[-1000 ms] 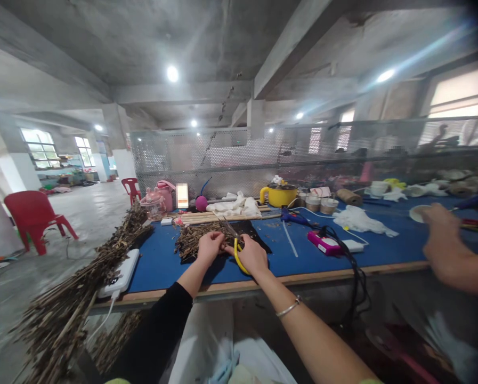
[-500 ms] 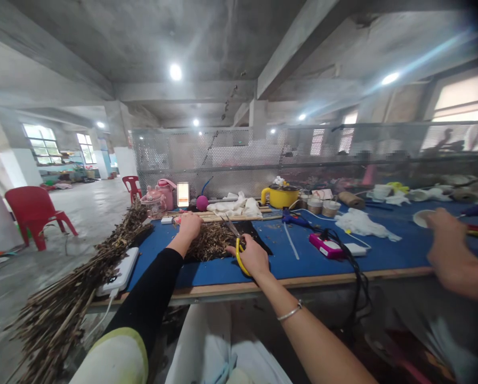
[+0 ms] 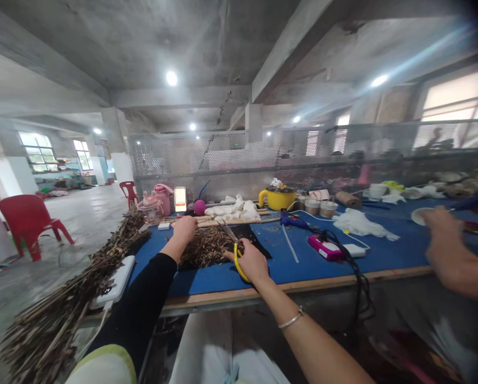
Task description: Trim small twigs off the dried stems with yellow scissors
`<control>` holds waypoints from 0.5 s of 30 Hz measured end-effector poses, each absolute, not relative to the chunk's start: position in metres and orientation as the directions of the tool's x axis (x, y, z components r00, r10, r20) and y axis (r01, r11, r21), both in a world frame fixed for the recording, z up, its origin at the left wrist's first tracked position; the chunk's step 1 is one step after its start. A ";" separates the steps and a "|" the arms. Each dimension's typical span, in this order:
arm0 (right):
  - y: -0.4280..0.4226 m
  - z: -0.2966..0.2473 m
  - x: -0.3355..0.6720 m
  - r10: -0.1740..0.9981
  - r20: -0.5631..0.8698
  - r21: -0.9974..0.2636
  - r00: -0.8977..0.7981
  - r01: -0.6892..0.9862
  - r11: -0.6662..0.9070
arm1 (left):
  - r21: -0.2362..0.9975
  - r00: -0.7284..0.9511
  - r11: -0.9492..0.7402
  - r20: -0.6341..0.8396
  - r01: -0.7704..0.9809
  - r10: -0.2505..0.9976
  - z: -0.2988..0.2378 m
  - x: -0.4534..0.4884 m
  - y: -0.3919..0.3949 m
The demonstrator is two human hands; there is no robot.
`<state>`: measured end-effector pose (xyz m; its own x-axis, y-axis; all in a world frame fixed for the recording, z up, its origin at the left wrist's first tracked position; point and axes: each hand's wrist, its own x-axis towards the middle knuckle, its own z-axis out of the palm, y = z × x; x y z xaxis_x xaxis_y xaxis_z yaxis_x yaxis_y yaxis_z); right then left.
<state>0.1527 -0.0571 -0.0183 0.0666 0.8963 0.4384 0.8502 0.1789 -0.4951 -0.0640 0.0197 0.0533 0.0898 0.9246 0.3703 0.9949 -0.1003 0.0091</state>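
Observation:
My right hand (image 3: 253,261) is wrapped round scissors (image 3: 237,260) with yellow handles; their metal blades point up and away, slightly apart, above a heap of dried brown plant bits (image 3: 207,245). This heap lies on a black cloth (image 3: 258,244) on the blue table. At the heap's far left edge is my left hand (image 3: 185,232), fingers curled together; whatever they hold is hidden. A large bundle of dried stems (image 3: 63,304) hangs over the table's left corner, beside my left forearm.
A white power bank (image 3: 116,282) with a cable lies left. Behind are a lit phone (image 3: 180,198), white cloth (image 3: 242,209) and a yellow pot (image 3: 279,198). Rightward are a glue gun (image 3: 297,220), a magenta box (image 3: 324,248), black cables (image 3: 361,288) and a co-worker's hand (image 3: 442,234).
My left hand has shifted slightly left and toward me along the heap. My right hand keeps the scissors in nearly the same place. The whole view has turned a little.

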 end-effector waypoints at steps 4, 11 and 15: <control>-0.057 -0.018 0.153 0.902 0.427 -0.506 0.066 0.844 0.178 | 0.046 0.069 -0.096 0.411 0.994 0.909 0.067 -0.068 0.014; -0.056 -0.020 0.153 0.894 0.440 -0.517 0.080 0.837 0.180 | 0.463 -0.119 -0.229 0.609 0.856 0.784 0.110 -0.077 0.009; -0.054 -0.022 0.154 0.882 0.458 -0.550 0.111 0.815 0.183 | 0.897 -0.241 -0.308 0.391 0.317 0.888 0.105 -0.057 0.006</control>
<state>0.1544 -0.0542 -0.0225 0.1110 0.8822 0.4575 0.8150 0.1827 -0.5500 -0.0567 0.0057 0.1048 -0.2411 0.8884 0.3906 0.3175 -0.3081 0.8968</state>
